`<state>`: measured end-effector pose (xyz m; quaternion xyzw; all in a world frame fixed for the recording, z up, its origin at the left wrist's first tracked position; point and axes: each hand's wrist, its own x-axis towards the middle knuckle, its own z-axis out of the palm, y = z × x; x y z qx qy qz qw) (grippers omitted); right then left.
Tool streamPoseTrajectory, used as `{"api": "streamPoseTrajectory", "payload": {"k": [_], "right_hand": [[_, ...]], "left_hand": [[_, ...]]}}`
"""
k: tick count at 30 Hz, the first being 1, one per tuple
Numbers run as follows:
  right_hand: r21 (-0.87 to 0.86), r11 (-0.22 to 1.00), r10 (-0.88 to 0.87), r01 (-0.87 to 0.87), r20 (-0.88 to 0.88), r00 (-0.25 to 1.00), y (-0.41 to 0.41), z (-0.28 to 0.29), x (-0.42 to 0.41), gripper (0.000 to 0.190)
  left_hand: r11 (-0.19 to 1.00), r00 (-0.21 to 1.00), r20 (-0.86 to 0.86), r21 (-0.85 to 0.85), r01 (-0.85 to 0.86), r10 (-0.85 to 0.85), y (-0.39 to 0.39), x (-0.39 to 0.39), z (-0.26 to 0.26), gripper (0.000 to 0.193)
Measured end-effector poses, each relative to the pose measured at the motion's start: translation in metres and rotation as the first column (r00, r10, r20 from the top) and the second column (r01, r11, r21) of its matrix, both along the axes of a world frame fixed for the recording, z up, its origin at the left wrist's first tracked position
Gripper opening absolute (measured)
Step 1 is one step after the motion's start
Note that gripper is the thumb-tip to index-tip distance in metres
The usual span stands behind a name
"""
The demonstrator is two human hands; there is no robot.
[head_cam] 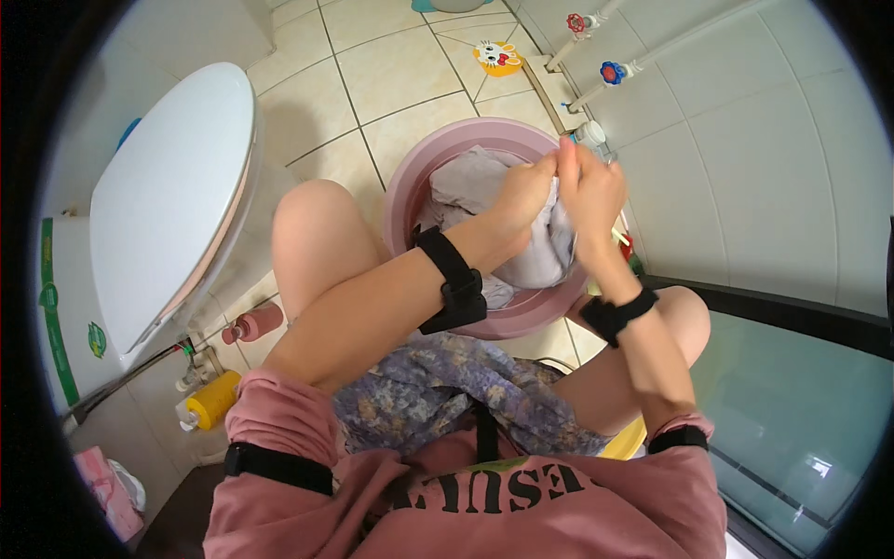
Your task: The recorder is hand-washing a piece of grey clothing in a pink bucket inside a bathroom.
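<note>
A pink plastic basin (406, 171) stands on the tiled floor between my knees. Wet-looking pale grey cloth (468, 180) lies bunched inside it. Over the basin's far right side, my left hand (525, 201) and my right hand (594, 192) are close together, knuckles up. Both are closed on a gathered part of the cloth, which hangs down between them into the basin. My fingers hide most of the gripped part. Any water in the basin cannot be made out.
On the left stands a toilet with a white lid (178, 189). A pink pump bottle (255, 323) and a yellow bottle (213, 400) are near it. Pipes with a red valve (576, 23) and a blue valve (612, 72) run along the right wall. A dark-framed glass panel (796, 398) is at right.
</note>
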<state>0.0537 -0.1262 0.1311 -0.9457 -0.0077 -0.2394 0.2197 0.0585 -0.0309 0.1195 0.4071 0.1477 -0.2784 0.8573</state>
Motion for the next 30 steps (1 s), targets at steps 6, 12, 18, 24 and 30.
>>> {"api": "streamPoseTrajectory", "payload": {"k": [6, 12, 18, 24, 30], "right_hand": [[-0.217, 0.971, 0.149, -0.100, 0.220, 0.964, 0.011, 0.001, -0.015, 0.029], [0.634, 0.763, 0.036, 0.124, -0.234, 0.972, -0.036, 0.005, 0.010, 0.036], [0.942, 0.287, 0.117, 0.175, -0.215, 0.970, -0.060, 0.038, -0.009, 0.035], [0.986, -0.057, 0.219, 0.157, -0.141, 0.965, -0.082, 0.039, -0.012, 0.040], [0.975, -0.194, 0.247, 0.108, -0.058, 0.967, -0.083, 0.037, -0.017, 0.042]], "left_hand": [[0.921, 0.956, -0.169, -0.352, 0.168, -0.239, 0.002, 0.007, -0.016, 0.029], [0.965, 0.970, 0.012, 0.100, 0.241, -0.243, 0.020, 0.019, 0.023, 0.033], [0.840, 0.768, 0.421, 0.469, 0.271, -0.482, 0.058, 0.037, -0.002, 0.028], [0.402, 0.375, 0.323, 0.902, 0.154, -0.869, 0.078, 0.019, -0.065, 0.042], [0.025, 0.512, -0.147, 0.949, 0.314, -0.846, 0.069, 0.014, -0.059, 0.051]]}}
